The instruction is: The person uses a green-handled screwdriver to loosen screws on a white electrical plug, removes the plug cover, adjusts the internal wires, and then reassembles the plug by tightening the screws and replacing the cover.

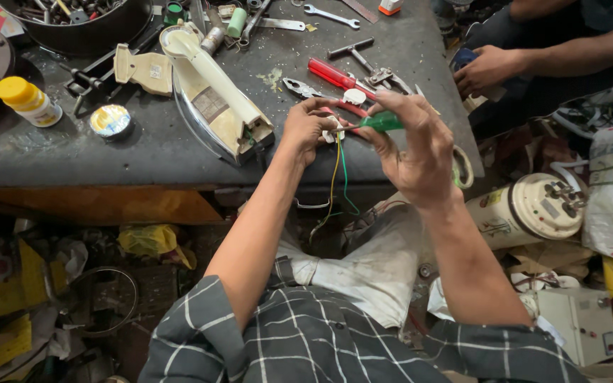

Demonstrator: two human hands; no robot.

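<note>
Over the front edge of a dark surface (143, 152), the left hand (305, 128) pinches a small white plug part (333, 130) trailing yellow and green wires (338, 177). At its three o'clock, the right hand (420, 152) has its grip closed around a green-handled screwdriver (381, 122), apparently tightening a terminal; steady alignment seems needed.

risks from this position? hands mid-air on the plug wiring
1. The left hand pinches a small white plug part above the bench edge, unsupported; the green-handled screwdriver in the right hand could slip toward the fingers.
2. The yellow and green wires hang loose toward the lap and might snag or pull free.
3. The white plug cover lies near the pliers among clutter; small pieces could be knocked off the edge.
</note>
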